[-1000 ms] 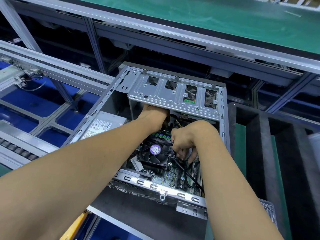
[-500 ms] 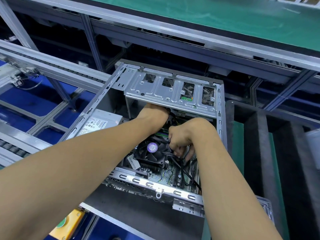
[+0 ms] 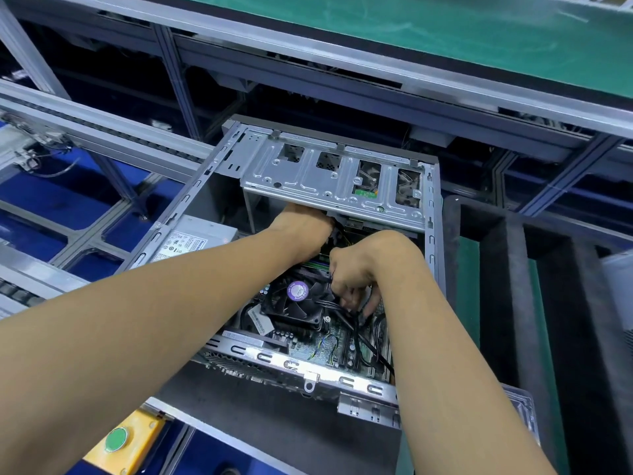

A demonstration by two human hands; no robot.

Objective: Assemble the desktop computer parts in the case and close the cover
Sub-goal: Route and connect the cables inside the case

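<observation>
A yellow box (image 3: 120,443) with a green button on top sits at the near left corner, below the near edge of the dark surface (image 3: 274,426). Two bare forearms reach forward from the bottom of the view, over that near edge and into an open computer case (image 3: 436,255) that lies on its side on the surface, cover off, open side up.

Just inside the case's near metal rail, the green motherboard (image 3: 317,347) lies flat, with a black cooler fan (image 3: 298,299) carrying a round purple label on top of it. To the left, against the case's left wall, sits the grey power supply (image 3: 191,243) with a white printed label.

The right hand (image 3: 359,265) is over the board, just right of the fan, fingers curled down and pinching a bundle of black cables (image 3: 356,327) that trails toward the near right corner of the case. The left hand (image 3: 301,231) is farther in, left of the right hand and nearly touching it, reaching under the silver drive cage (image 3: 329,186) at the far end of the case. Its fingers are hidden by the cage, so whether it holds anything cannot be told.

Right of the case, dark foam partitions (image 3: 507,303) stand upright. Beyond the case's far edge run aluminium frame rails (image 3: 102,132), then a green belt (image 3: 411,25) across the top.
</observation>
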